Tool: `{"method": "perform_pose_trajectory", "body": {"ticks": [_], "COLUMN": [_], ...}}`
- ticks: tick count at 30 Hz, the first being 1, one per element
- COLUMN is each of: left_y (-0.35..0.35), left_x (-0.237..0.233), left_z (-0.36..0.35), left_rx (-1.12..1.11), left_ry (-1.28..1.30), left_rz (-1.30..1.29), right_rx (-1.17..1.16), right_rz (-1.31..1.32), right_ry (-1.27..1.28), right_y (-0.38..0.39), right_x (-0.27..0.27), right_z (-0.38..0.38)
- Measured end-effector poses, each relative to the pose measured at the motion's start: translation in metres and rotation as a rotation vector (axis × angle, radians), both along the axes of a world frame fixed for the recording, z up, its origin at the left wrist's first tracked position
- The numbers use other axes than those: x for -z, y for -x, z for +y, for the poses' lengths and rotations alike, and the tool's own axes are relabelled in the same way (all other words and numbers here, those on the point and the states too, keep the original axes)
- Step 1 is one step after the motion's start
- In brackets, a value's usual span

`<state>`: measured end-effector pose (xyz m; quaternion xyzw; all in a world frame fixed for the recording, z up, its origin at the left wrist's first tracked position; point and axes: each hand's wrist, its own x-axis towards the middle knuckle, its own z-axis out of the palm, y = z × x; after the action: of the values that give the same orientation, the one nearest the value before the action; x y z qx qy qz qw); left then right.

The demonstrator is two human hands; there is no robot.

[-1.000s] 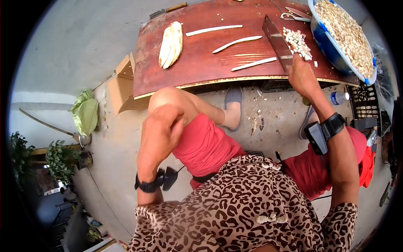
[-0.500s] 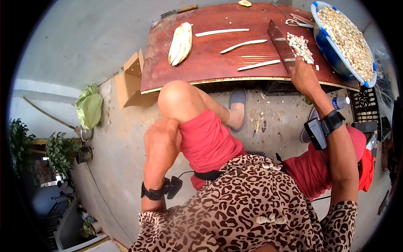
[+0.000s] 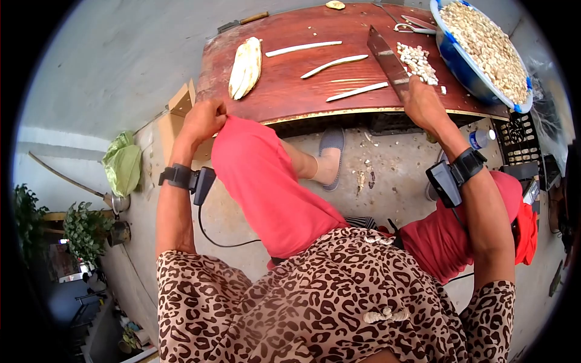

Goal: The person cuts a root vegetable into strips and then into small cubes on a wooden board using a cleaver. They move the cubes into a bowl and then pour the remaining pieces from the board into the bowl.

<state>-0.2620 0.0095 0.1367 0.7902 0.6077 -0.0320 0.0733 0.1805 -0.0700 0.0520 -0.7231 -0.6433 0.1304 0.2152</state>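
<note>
My left hand [image 3: 206,119] pinches the hem of the red trouser leg [image 3: 260,175], which covers my bent knee just in front of the table. My right hand [image 3: 423,104] is closed around the grip of a cleaver [image 3: 388,62], its blade resting on the red tabletop [image 3: 284,85]. Right of the blade lies a heap of pale diced pieces [image 3: 417,63]. To its left lie three pale strips [image 3: 334,65], spaced apart. A bundle of peeled pale slices [image 3: 246,68] sits farther left. The cleaver's grip is mostly hidden by my fingers.
A blue basin [image 3: 451,57] full of diced pieces stands at the table's right end, beside scissors [image 3: 414,28]. A wooden-handled tool [image 3: 243,22] lies at the back edge. Below are a cardboard box [image 3: 175,115], a plastic bottle [image 3: 482,138] and a black crate [image 3: 519,142].
My left hand has moved forward and up, drawing the red trouser leg over the bare knee. The right hand stays on the cleaver; the whole view has shifted slightly.
</note>
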Motion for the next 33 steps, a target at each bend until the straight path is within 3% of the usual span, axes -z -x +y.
{"method": "perform_pose_trajectory", "body": {"ticks": [8,13,15,18,20,24,30,33], "left_y": [0.030,0.040,0.056,0.081,0.086,0.031,0.004,-0.012], "left_x": [0.038,0.063,0.083,0.119,0.129,0.091,0.097,0.086], "left_z": [-0.017,-0.049,-0.063,-0.075,-0.090,-0.135,-0.138,-0.139], "left_rx": [-0.073,-0.257,-0.313,-0.413,-0.515,-0.712,-0.630,-0.479], "left_ry": [0.005,0.080,0.140,0.360,0.484,0.541,0.586,0.569], "left_rz": [0.139,0.076,-0.235,-1.099,-1.424,-1.508,-1.592,-1.664], "right_rx": [-0.014,-0.020,-0.019,-0.033,-0.040,-0.025,-0.027,-0.029], "right_rz": [0.000,0.016,-0.025,-0.052,-0.058,-0.052,-0.052,-0.064], "right_ry": [0.022,0.038,0.082,0.116,0.117,0.107,0.103,0.084], "right_y": [-0.007,-0.008,-0.004,-0.002,-0.003,-0.004,-0.003,-0.006], "right_x": [-0.004,-0.005,-0.009,-0.015,-0.014,-0.012,-0.009,-0.004], "right_z": [-0.004,-0.005,-0.005,-0.007,-0.006,-0.005,-0.003,-0.001]}}
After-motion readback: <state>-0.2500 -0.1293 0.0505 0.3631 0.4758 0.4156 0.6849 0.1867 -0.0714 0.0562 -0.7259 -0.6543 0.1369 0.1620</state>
